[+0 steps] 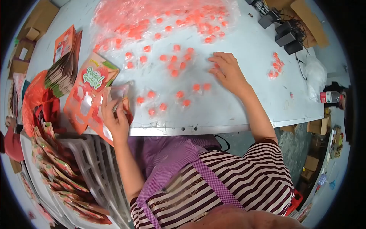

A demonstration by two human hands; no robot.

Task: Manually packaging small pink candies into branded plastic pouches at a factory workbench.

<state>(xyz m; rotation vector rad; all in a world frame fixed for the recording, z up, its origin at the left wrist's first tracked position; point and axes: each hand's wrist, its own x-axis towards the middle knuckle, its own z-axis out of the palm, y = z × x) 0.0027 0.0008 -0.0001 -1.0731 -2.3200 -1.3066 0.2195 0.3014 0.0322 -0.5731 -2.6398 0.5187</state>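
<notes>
My left hand (115,121) is closed on the edge of an open printed pouch (100,119) at the table's near left edge; its clear window and mouth show by my fingers. A second flat red pouch (82,93) lies beside it. Over the table's middle, my right hand (230,74) curls its thumb and fingers around a small red wrapped candy (216,65). Loose wrapped candies lie between my hands in small groups, one cluster (174,64) in the middle and another group (151,102) nearer me. Whether my right fingers press firmly on the candy is hard to see.
A large clear bag of candies (152,19) spreads across the far side. A stack of pouches (65,63) stands far left, filled pouches in a crate (82,156) near left. Black adapters (288,36), a candy pile (276,65) and a bottle (331,97) are at right.
</notes>
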